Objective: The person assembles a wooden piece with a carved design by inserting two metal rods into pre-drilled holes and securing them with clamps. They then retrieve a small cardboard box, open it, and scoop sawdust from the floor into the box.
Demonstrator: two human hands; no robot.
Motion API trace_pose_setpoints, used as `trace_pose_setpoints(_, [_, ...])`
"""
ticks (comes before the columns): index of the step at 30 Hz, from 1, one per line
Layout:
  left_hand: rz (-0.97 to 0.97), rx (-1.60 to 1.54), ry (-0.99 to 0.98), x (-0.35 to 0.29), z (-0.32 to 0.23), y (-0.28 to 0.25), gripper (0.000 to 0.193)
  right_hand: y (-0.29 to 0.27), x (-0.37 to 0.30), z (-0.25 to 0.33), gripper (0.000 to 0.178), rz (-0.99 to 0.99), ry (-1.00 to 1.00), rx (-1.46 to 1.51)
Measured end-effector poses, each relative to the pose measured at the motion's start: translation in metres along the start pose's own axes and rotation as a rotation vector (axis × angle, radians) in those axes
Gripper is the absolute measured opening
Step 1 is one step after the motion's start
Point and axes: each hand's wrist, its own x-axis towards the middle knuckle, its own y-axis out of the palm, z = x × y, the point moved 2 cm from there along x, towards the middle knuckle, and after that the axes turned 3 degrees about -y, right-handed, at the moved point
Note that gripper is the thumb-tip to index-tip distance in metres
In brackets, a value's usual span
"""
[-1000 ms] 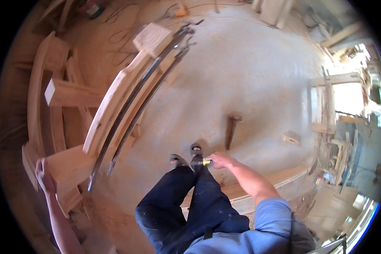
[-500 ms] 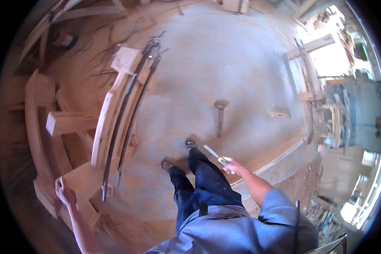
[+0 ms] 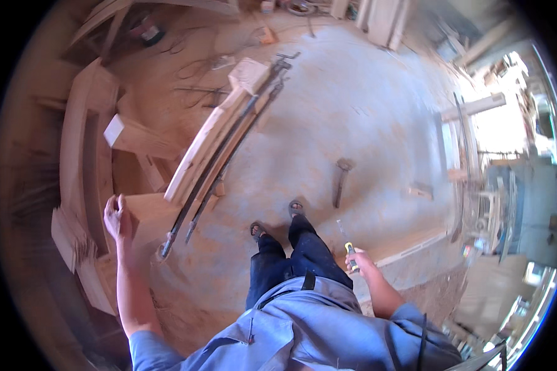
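My right hand point(image 3: 362, 262) is closed round the yellow and dark handle of a chisel point(image 3: 349, 246). Its thin metal blade points forward, away from my body, over the floor. At the left, my left hand point(image 3: 118, 219) is raised with loosely bent fingers, a little apart, and no object shows in it. It is by a pale wooden frame point(image 3: 72, 139) of thick beams; whether it touches the wood I cannot tell. Beside the frame, a long shaped timber point(image 3: 210, 139) lies with two long dark bar clamps point(image 3: 228, 148) along it.
A hammer-like tool point(image 3: 338, 185) lies on the concrete floor point(image 3: 377, 117) ahead of my sandalled feet. A small wood block point(image 3: 420, 190) is farther right, and a long board point(image 3: 408, 246) runs nearer me. Boards point(image 3: 382, 23) stand at the back; cables point(image 3: 192, 65) trail on the floor.
The view has swung, so the frame and clamps appear farther right. My left hand has come up and forward along the frame. The chisel stays in my right hand, now pointing more straight ahead.
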Motion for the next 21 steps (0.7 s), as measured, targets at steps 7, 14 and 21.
trace_pose_setpoints(7, [-0.561,-0.052,0.214,-0.009,-0.021,-0.015,0.028,0.003,0.009,-0.016,0.014,0.101,0.001,-0.028])
trace_pose_setpoints(14, [-0.703,0.002,-0.117,-0.202,0.088,-0.057,0.035,0.013,0.005,0.058,0.016,0.090,0.084,-0.342])
trace_pose_setpoints(21, [0.135,-0.059,-1.066,-0.596,0.118,0.012,0.041,0.057,0.033,0.167,0.011,0.240,-0.088,-0.834])
